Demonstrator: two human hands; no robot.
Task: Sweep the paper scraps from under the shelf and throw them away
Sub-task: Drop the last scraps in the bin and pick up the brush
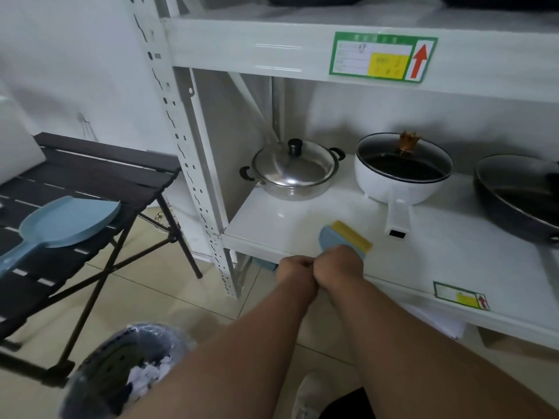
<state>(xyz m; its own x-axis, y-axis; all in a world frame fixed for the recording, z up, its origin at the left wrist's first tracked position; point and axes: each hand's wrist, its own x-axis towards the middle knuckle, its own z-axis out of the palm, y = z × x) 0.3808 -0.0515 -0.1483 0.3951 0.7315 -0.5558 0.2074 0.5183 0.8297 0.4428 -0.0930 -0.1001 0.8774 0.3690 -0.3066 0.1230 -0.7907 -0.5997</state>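
While both forearms are stretched toward the white shelf (272,234), the two hands are held knuckle to knuckle at its front edge. The right hand (338,264) is closed around a blue brush (338,240) whose yellow bristles (352,234) lie on the lowest shelf board. The left hand (295,269) is curled into a fist just beside it, and what it grips cannot be told; a blue piece is glimpsed below the board's edge by that hand. A blue dustpan (69,222) is laid on the dark slatted table (90,173) at the left, well apart from the hands. White paper scraps (148,373) are seen inside the bin (99,373) on the tiled floor (169,300), near the left forearm. A steel lidded pot (292,170), a white pan (403,172) and a dark pan (520,198) are stood on the same board behind the brush.
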